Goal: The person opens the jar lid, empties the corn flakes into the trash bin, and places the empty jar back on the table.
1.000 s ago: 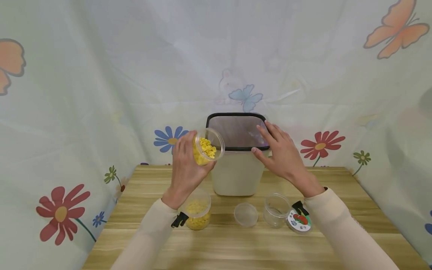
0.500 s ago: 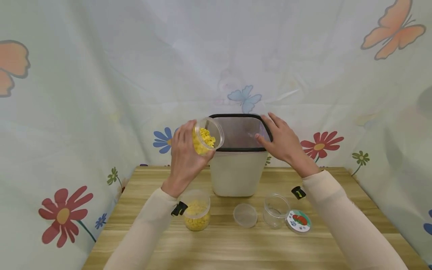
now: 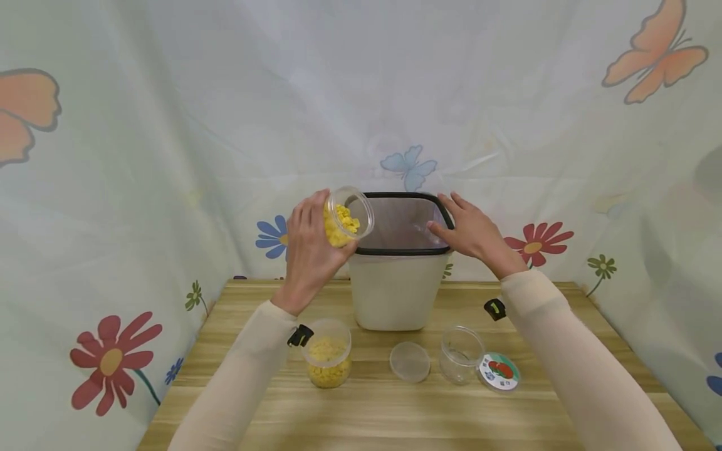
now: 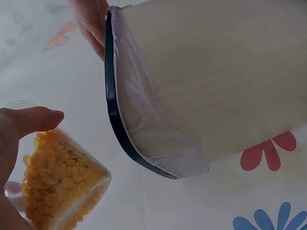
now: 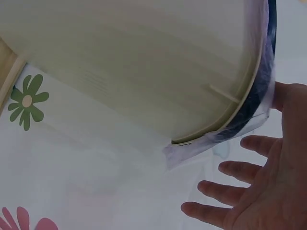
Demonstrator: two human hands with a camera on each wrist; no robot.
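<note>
My left hand (image 3: 307, 244) grips a clear plastic jar of yellow corn flakes (image 3: 340, 227), tilted with its mouth to the right. The jar is raised at the left rim of a cream trash bin (image 3: 397, 294), which has a black rim and a thin purplish liner (image 4: 139, 96). The flakes sit inside the jar (image 4: 62, 182) in the left wrist view. At the bin's right rim, my right hand (image 3: 476, 232) has its fingers spread, the thumb over the edge. Extended fingers (image 5: 225, 191) show beside the rim in the right wrist view.
Nearer on the wooden table (image 3: 372, 416) stands a second clear jar with flakes (image 3: 328, 366). To its right are a round translucent lid (image 3: 410, 362), an empty clear jar (image 3: 459, 360) and a lid with a tomato label (image 3: 499, 371). A patterned curtain (image 3: 271, 125) hangs behind.
My left hand has lifted the jar of corn flakes higher beside the bin. My right hand has drawn back from over the bin's opening to its right rim.
</note>
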